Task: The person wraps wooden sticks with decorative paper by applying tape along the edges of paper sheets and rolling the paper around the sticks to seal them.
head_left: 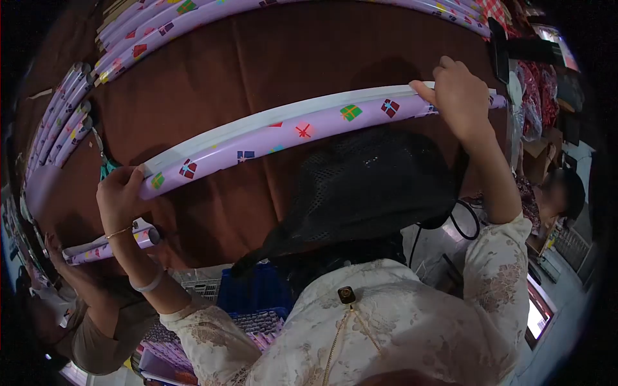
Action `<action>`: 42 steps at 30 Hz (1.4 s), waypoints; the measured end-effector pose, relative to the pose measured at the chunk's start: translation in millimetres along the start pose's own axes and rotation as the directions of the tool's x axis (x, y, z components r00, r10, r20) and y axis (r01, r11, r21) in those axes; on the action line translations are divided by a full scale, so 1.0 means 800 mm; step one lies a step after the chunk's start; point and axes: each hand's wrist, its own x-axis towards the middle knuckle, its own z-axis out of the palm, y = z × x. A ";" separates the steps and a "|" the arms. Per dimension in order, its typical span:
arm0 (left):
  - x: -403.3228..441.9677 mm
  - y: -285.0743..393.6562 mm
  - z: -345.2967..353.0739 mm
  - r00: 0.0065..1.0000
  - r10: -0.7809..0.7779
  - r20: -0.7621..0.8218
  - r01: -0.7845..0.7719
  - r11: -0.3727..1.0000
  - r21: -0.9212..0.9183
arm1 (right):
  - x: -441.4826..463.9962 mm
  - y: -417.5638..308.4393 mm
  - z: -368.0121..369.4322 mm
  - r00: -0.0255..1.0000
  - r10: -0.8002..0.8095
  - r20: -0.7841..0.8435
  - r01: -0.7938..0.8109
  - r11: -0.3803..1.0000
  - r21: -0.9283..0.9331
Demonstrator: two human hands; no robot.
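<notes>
A long lilac roll of gift-patterned paper (257, 145) lies across the brown cloth, with a white edge strip along its far side. At its left end, my left hand (120, 193) has thumb and fingers closed on the paper. Near the right end, my right hand (458, 96) grips the roll, its thumb along the white edge. Green-handled scissors (108, 164) lie just beyond my left hand. Black mesh fabric (373, 186) is on the near side of the roll.
More patterned rolls are stacked at the far edge (193, 22) and at the left (64, 116). A co-worker's hand (71, 267) is by another roll (122, 244) at lower left. Another person (560, 193) is at the right. A blue crate (254, 289) stands below the table.
</notes>
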 end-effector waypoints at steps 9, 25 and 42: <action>0.006 0.013 -0.008 0.995 -0.099 -0.015 0.100 0.979 0.179 | 0.005 -0.005 0.010 0.996 -0.007 -0.084 0.010 0.999 0.041; 0.028 0.061 -0.003 0.988 -0.148 -0.043 0.135 0.695 0.707 | 0.015 -0.005 0.018 0.990 0.005 -0.141 0.010 0.995 0.103; 0.027 0.022 -0.009 0.968 -0.247 0.037 0.203 0.864 0.461 | 0.008 -0.001 0.029 0.986 0.006 -0.167 0.010 0.996 0.094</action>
